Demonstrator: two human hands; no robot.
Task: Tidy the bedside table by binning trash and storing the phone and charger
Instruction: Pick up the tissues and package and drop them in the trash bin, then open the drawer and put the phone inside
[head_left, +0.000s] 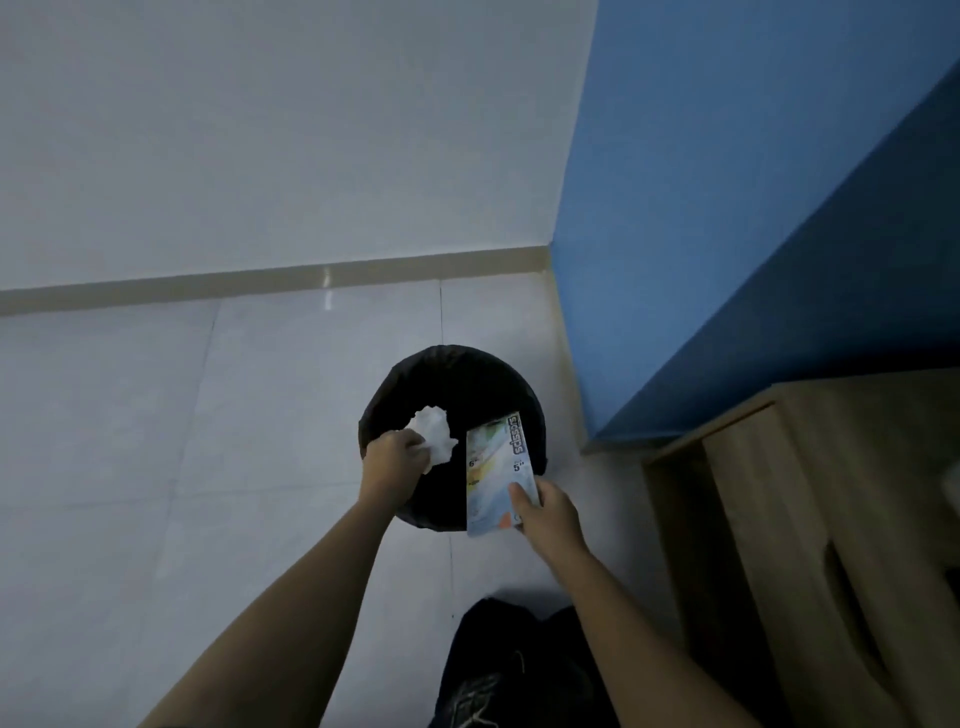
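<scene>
A round bin lined with a black bag (457, 364) stands on the pale floor tiles near the wall corner. My left hand (392, 465) hovers over the bin's left rim, shut on a crumpled white tissue (434, 431) that hangs above the opening. My right hand (545, 512) is at the bin's right side, pinching the lower end of a flat printed leaflet (496, 467), which sticks out over the opening. The phone and charger are out of view.
The wooden bedside table (810, 519) stands at the right, its side facing the bin, against a blue wall (727, 234). A beige skirting strip (260, 283) runs along the white wall. My dark trouser leg (519, 670) is at the bottom.
</scene>
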